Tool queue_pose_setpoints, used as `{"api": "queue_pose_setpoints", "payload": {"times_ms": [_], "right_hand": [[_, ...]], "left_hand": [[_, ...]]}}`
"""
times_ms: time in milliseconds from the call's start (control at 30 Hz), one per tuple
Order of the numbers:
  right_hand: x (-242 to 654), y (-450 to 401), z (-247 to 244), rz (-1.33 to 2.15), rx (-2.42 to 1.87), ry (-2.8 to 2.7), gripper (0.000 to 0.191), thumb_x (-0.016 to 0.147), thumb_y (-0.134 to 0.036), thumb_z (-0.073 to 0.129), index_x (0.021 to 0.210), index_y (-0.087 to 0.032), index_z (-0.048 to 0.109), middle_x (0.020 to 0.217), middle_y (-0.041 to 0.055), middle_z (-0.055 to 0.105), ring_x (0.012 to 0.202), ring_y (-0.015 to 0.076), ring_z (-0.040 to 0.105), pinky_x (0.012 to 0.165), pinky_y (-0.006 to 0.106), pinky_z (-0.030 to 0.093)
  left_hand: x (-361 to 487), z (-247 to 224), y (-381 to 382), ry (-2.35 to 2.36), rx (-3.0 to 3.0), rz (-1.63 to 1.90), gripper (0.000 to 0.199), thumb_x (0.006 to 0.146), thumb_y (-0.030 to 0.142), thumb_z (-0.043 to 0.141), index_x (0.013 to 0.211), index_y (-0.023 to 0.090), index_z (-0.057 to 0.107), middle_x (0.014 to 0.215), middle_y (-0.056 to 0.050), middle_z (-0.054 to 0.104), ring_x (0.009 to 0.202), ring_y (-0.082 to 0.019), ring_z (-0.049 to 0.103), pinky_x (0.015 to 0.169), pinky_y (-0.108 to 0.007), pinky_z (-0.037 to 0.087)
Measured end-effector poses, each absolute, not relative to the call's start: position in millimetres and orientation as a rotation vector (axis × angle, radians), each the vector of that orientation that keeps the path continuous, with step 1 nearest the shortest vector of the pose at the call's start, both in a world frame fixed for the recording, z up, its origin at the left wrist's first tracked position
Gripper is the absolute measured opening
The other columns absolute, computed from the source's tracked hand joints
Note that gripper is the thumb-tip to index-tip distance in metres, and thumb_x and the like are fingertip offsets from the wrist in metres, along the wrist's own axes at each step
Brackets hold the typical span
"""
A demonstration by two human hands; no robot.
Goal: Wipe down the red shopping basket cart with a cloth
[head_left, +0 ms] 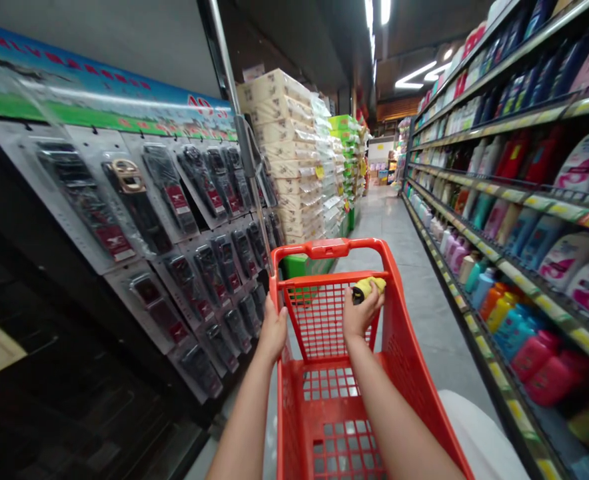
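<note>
A red plastic shopping basket (414, 347) with a grid pattern fills the lower middle of the head view, its inside bare. My left hand (273, 330) is closed around the basket's left rim, near the far corner. Over the far part of the basket, my right hand (359, 313) is closed on a small yellow and black item (372, 288), which looks like a rolled cloth or pair of socks. A metal pole (234, 87) rises beyond the left rim.
Packaged belts (174, 193) hang on a display at the left. Stacked cartons (287, 153) stand ahead on the left, with green packs (345, 153) behind. Shelves of bottles (499, 307) line the right. A grey tiled aisle (389, 220) runs between them.
</note>
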State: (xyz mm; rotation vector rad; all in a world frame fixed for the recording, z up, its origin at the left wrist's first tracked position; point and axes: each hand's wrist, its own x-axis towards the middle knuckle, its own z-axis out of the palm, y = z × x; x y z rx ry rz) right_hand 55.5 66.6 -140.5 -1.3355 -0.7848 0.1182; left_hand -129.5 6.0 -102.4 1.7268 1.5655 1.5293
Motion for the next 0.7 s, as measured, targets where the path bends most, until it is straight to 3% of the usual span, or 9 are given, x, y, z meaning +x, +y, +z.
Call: {"api": "queue_pose_setpoints", "payload": {"times_ms": [67, 167, 267, 400, 533, 700], "right_hand": [[28.1, 69.0, -142.3, 0.132, -1.349, -0.771, 0.051, 0.085, -0.037, 0.055, 0.131, -0.016, 0.048, 0.139, 0.0216, 0.040, 0.132, 0.0341, 0.037, 0.106, 0.053, 0.034], [-13.7, 67.0, -144.7, 0.172, -1.336, -0.846, 0.036, 0.085, -0.028, 0.052, 0.119, -0.020, 0.059, 0.138, 0.0169, 0.039, 0.128, 0.0320, 0.040, 0.105, 0.051, 0.035], [-31.2, 62.4, -146.3, 0.217, -1.285, -1.151, 0.026, 0.081, -0.020, 0.056, 0.102, -0.023, 0.070, 0.136, 0.0131, 0.040, 0.123, 0.0312, 0.042, 0.105, 0.048, 0.036], [7.1, 60.8, -144.3, 0.235, -1.295, -1.425, 0.028, 0.077, -0.015, 0.054, 0.094, -0.028, 0.072, 0.127, 0.0075, 0.050, 0.110, 0.0270, 0.049, 0.096, 0.041, 0.042], [65.0, 68.6, -143.8, 0.192, -1.492, -1.184, 0.038, 0.074, -0.018, 0.052, 0.111, -0.021, 0.060, 0.114, 0.0108, 0.054, 0.098, 0.0261, 0.055, 0.086, 0.039, 0.046], [74.0, 74.6, -156.3, 0.009, -1.467, -1.108, 0.050, 0.074, -0.018, 0.052, 0.124, -0.014, 0.046, 0.138, 0.0216, 0.037, 0.129, 0.0334, 0.037, 0.103, 0.048, 0.035]], "left_hand": [[-130.5, -105.0, 7.3, 1.549, 1.700, 1.538, 0.064, 0.092, 0.032, 0.041, 0.152, 0.021, 0.021, 0.158, -0.009, 0.029, 0.146, -0.022, 0.025, 0.120, -0.045, 0.017], [-130.9, -108.1, 11.0, 1.546, 1.670, 1.584, 0.062, 0.094, 0.038, 0.040, 0.151, 0.019, 0.025, 0.156, -0.011, 0.033, 0.144, -0.023, 0.030, 0.119, -0.044, 0.020], [-131.0, -110.0, 15.3, 1.574, 1.638, 1.618, 0.060, 0.092, 0.036, 0.042, 0.148, 0.018, 0.030, 0.154, -0.012, 0.036, 0.142, -0.023, 0.033, 0.119, -0.042, 0.021], [-129.5, -109.5, 18.1, 1.581, 1.579, 1.663, 0.057, 0.090, 0.030, 0.046, 0.145, 0.020, 0.037, 0.151, -0.010, 0.041, 0.141, -0.022, 0.036, 0.119, -0.041, 0.021], [-124.4, -106.0, 17.1, 1.512, 1.585, 1.695, 0.057, 0.089, 0.025, 0.046, 0.145, 0.021, 0.038, 0.152, -0.008, 0.041, 0.142, -0.020, 0.035, 0.119, -0.040, 0.021], [-119.8, -105.4, 18.3, 1.509, 1.531, 1.673, 0.056, 0.089, 0.021, 0.044, 0.144, 0.017, 0.038, 0.150, -0.012, 0.043, 0.140, -0.021, 0.037, 0.118, -0.042, 0.025]]}}
